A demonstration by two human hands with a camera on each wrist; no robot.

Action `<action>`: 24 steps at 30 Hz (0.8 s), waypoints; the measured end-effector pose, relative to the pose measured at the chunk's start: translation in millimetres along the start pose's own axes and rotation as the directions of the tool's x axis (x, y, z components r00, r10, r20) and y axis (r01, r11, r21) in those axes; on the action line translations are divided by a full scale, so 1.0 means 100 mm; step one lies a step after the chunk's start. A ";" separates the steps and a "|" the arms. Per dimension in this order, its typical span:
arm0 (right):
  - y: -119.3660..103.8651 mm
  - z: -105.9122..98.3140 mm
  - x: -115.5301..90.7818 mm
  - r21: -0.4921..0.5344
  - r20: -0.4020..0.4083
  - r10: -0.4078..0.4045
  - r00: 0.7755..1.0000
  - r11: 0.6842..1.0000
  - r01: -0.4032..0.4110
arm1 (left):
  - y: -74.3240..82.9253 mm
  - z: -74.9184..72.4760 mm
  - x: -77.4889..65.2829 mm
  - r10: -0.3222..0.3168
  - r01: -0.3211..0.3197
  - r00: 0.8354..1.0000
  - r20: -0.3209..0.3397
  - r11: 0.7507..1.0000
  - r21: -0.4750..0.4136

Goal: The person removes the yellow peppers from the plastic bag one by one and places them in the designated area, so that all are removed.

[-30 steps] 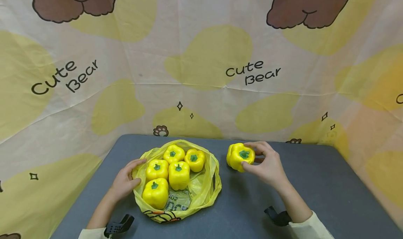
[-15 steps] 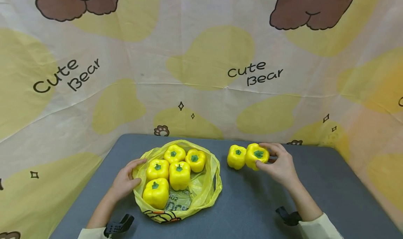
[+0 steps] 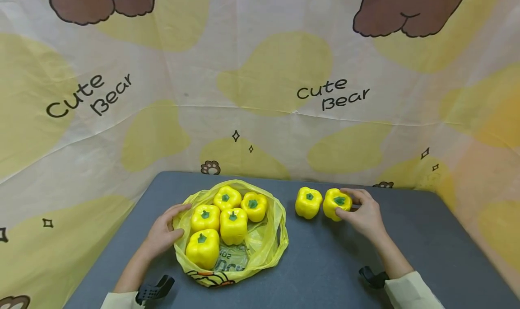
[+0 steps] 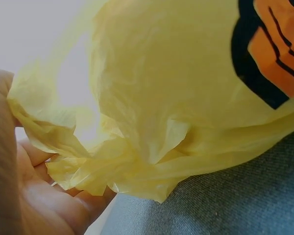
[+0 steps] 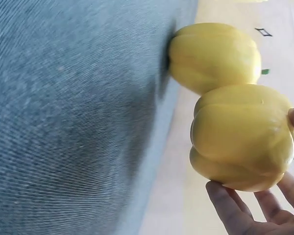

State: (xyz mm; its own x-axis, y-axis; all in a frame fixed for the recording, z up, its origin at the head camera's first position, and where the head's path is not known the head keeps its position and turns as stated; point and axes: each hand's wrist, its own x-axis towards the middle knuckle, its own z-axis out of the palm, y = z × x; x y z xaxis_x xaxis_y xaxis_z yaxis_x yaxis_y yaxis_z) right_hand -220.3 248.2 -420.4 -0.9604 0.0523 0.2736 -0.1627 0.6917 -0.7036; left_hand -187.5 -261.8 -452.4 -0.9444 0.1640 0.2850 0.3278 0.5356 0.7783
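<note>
My right hand [image 3: 363,213] grips a yellow bell pepper [image 3: 334,200] between thumb and fingers at the right of the table. In the right wrist view the held pepper [image 5: 242,137] shows a gap to the table surface. Beside it, to the left, another bell pepper [image 3: 308,203] stands upright with its green stem up. On the left a thin yellow plastic bag [image 3: 264,259] lies wide open with several yellow bell peppers [image 3: 233,226] inside. My left hand [image 3: 164,231] holds the bag's left rim, its thumb and fingers on the thin plastic [image 4: 137,93].
A dark grey table [image 3: 317,264] carries everything. Behind it hangs a pale fabric backdrop [image 3: 260,83] with yellow patches and "Cute Bear" lettering. Black wrist cameras [image 3: 156,290] sit on both forearms.
My right hand has carried its pepper to the right, away from the standing one, uncovering that pepper and leaving a small gap. The left hand and bag stay in place.
</note>
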 end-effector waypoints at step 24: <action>0.25 0.20 0.08 -0.032 0.063 0.046 0.997 0.999 -0.044 | -0.03 0.01 0.00 0.028 -0.028 1.000 -0.008 1.000 -0.003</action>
State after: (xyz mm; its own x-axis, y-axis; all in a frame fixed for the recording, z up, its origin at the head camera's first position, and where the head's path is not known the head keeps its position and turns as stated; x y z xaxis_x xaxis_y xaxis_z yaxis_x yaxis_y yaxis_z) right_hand -236.7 251.4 -448.3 -0.9792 0.0385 0.1990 -0.1131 0.7112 -0.6938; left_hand -188.7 -262.0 -455.0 -0.9346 0.1722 0.3114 0.3544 0.5281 0.7717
